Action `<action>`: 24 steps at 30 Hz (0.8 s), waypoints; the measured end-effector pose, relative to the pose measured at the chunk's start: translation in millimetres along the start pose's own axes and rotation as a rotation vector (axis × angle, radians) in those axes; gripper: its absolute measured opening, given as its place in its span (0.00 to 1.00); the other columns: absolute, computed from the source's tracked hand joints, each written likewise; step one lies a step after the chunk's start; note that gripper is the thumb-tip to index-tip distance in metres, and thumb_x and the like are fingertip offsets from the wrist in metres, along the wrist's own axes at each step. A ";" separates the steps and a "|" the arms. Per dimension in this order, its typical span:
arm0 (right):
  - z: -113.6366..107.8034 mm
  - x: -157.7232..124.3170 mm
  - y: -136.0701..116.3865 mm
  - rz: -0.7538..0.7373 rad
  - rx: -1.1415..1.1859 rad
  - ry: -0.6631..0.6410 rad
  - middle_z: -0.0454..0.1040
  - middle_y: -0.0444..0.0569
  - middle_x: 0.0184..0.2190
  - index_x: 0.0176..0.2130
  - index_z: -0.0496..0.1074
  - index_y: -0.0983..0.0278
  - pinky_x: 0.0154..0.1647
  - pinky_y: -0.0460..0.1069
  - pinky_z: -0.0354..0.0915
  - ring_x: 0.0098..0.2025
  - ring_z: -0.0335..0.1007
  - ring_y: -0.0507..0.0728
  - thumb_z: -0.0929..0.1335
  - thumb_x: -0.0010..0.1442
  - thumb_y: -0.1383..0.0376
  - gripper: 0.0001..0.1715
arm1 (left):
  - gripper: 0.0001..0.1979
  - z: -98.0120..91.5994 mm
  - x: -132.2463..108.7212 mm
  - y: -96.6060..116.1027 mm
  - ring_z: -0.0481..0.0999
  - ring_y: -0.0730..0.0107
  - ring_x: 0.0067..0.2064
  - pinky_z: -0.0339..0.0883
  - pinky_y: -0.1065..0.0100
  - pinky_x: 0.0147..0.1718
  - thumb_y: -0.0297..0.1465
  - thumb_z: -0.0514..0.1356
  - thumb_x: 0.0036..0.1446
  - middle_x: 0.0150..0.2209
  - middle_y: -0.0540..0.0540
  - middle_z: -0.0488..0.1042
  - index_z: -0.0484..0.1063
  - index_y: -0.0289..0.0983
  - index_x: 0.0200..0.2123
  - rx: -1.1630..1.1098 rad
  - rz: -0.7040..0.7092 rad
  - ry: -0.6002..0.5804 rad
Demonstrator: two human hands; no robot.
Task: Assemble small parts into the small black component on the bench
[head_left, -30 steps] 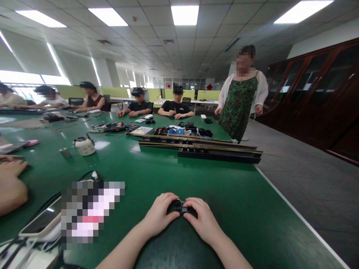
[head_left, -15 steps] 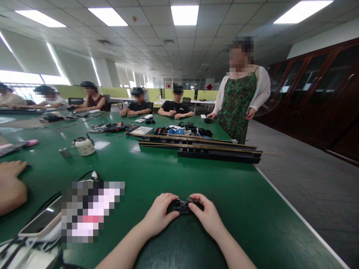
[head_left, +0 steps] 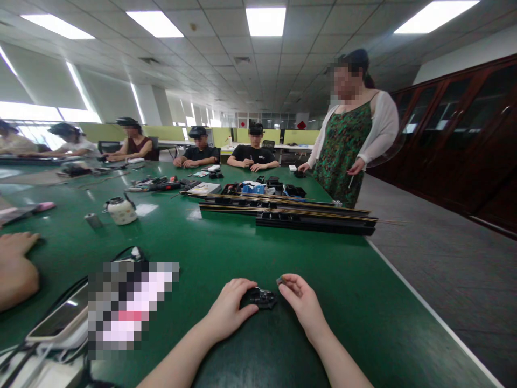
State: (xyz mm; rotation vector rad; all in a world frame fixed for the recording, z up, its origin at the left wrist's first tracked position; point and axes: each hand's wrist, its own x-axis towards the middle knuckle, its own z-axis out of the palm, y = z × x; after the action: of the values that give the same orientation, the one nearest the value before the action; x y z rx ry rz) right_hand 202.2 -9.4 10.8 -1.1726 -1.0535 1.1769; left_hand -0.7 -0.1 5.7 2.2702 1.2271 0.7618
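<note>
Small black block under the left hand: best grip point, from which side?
Probably the exposed right end of the small black block, pinched from the right: it lies flat, and the left hand covers its left end. The right hand pinches a small grey piece.

Long green table [head_left: 226,242], white-edged along the right side. Near the front, a small black part [head_left: 262,297]. To the left, a phone [head_left: 60,320] face up near the corner, with a black cable [head_left: 125,251] looped just behind. Farther back on the left, a white pot [head_left: 121,211] with a small grey cylinder [head_left: 93,220] just beside, and a pink thing [head_left: 45,206] near the left edge. Across the middle, long black rails [head_left: 315,222] side by side, thin rods [head_left: 307,212] on top. Behind those, a booklet [head_left: 205,188], a blue packet [head_left: 253,189], black boxes [head_left: 294,191] and scattered tools [head_left: 157,185].
</note>
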 end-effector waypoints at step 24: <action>-9.1 5.1 4.1 0.061 0.233 0.112 0.77 0.48 0.35 0.36 0.71 0.62 0.51 0.55 0.60 0.44 0.71 0.59 0.74 0.42 0.55 0.23 | 0.19 0.7 0.0 -1.0 0.68 0.58 0.48 0.61 0.59 0.49 0.29 0.63 0.50 0.45 0.45 0.71 0.67 0.41 0.48 -0.003 0.006 0.004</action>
State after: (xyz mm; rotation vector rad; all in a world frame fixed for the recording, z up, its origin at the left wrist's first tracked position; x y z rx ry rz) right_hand 211.3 -5.3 5.7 -1.0797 -0.7787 1.2312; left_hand -0.9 0.3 4.6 2.2722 1.2204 0.7709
